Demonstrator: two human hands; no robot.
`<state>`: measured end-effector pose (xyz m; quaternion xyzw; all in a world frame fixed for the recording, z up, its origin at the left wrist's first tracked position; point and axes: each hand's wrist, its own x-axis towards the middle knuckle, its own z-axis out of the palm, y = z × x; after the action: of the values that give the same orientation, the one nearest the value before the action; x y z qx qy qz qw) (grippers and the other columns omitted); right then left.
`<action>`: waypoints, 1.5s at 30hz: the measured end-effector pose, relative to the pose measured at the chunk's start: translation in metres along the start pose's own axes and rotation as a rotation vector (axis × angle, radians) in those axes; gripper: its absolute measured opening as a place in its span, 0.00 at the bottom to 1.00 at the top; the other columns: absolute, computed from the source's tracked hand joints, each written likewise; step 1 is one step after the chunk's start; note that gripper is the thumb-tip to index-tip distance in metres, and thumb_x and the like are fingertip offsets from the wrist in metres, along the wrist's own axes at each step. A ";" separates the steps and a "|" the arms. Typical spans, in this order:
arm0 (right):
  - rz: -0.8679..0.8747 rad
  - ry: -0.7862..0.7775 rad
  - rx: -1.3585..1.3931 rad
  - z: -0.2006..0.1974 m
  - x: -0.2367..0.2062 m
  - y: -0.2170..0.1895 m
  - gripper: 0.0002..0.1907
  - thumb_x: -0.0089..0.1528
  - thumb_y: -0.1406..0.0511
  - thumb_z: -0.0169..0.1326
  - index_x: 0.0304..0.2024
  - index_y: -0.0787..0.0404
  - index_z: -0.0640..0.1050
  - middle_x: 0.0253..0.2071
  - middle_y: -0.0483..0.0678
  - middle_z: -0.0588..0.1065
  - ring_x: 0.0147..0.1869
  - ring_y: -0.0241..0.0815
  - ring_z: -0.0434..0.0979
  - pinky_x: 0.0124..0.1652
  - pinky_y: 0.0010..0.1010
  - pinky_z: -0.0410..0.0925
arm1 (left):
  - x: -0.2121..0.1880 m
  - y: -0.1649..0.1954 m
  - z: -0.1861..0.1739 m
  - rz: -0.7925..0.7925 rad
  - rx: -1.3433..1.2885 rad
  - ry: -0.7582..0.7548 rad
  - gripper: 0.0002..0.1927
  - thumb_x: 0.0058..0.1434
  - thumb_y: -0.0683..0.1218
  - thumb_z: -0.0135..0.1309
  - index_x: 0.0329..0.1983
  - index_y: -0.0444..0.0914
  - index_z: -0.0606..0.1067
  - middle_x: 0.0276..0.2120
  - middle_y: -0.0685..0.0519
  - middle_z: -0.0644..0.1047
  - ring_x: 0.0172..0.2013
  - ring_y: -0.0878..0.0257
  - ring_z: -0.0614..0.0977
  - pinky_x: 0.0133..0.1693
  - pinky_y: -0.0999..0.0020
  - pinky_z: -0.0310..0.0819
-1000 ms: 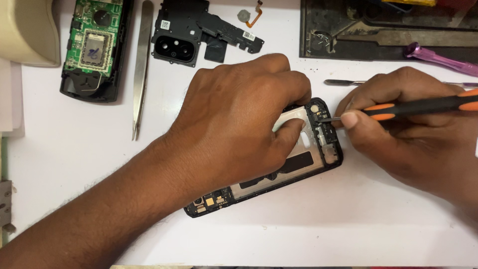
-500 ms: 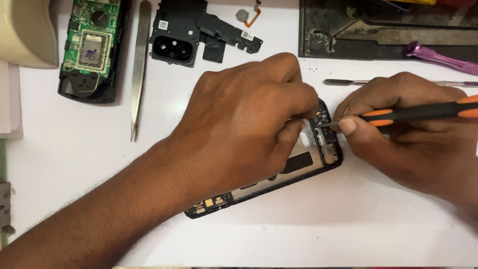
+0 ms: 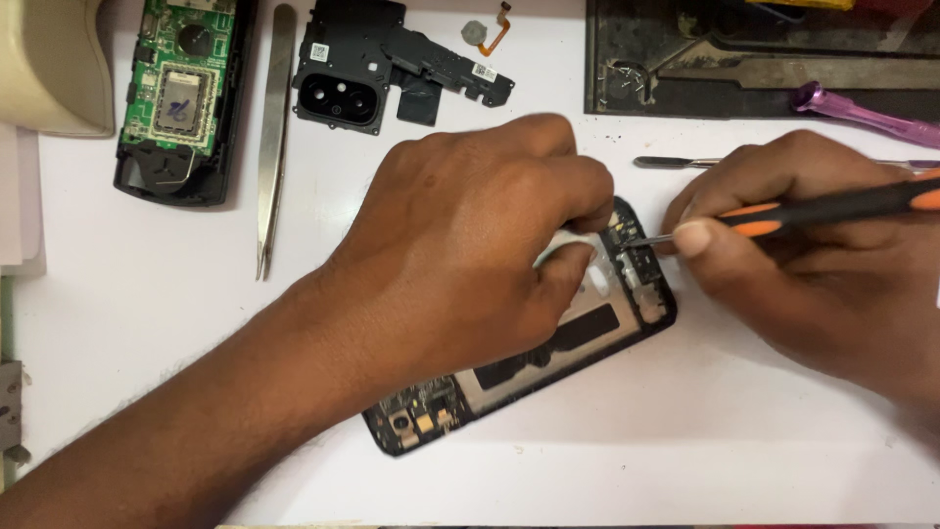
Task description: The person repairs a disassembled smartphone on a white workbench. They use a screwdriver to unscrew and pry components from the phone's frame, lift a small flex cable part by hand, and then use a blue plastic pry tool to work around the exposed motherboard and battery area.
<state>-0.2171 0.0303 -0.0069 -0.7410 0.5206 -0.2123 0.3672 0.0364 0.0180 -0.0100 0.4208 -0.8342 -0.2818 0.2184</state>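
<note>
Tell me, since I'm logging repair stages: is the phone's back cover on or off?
Off. The phone lies with its boards and connectors bare under the left hand, while the right hand works a screwdriver at them.

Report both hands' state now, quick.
Left hand: closed down on the opened phone, pinning it.
Right hand: shut on the orange-and-black screwdriver, tip at the phone.

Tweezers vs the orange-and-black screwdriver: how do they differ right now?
The tweezers lie untouched on the white table, bare metal, pointing toward the camera. The screwdriver is gripped by the right hand, nearly level, tip on the opened phone. Both are slim hand tools.
</note>
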 end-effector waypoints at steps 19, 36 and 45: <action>-0.181 -0.071 0.045 0.000 -0.003 0.011 0.07 0.60 0.73 0.63 0.39 0.62 0.79 0.37 0.46 0.80 0.34 0.30 0.78 0.30 0.18 0.69 | 0.002 0.004 -0.001 -0.175 -0.069 -0.049 0.04 0.54 0.44 0.60 0.26 0.40 0.79 0.28 0.51 0.80 0.30 0.58 0.83 0.36 0.57 0.77; -0.208 -0.090 -0.039 0.003 0.001 0.005 0.09 0.58 0.72 0.64 0.40 0.61 0.79 0.41 0.46 0.83 0.37 0.31 0.82 0.31 0.18 0.73 | 0.005 0.003 0.001 -0.166 -0.072 -0.054 0.03 0.53 0.42 0.58 0.25 0.39 0.79 0.25 0.52 0.79 0.27 0.61 0.83 0.35 0.58 0.77; -0.281 -0.106 0.022 0.004 0.003 0.005 0.08 0.59 0.73 0.62 0.41 0.62 0.78 0.40 0.47 0.82 0.36 0.30 0.81 0.30 0.17 0.72 | 0.005 0.003 0.001 -0.172 -0.064 -0.055 0.04 0.54 0.42 0.58 0.23 0.39 0.78 0.25 0.52 0.79 0.27 0.60 0.83 0.35 0.57 0.77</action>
<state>-0.2160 0.0283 -0.0134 -0.8127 0.3891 -0.2280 0.3690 0.0314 0.0160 -0.0084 0.4758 -0.7913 -0.3373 0.1836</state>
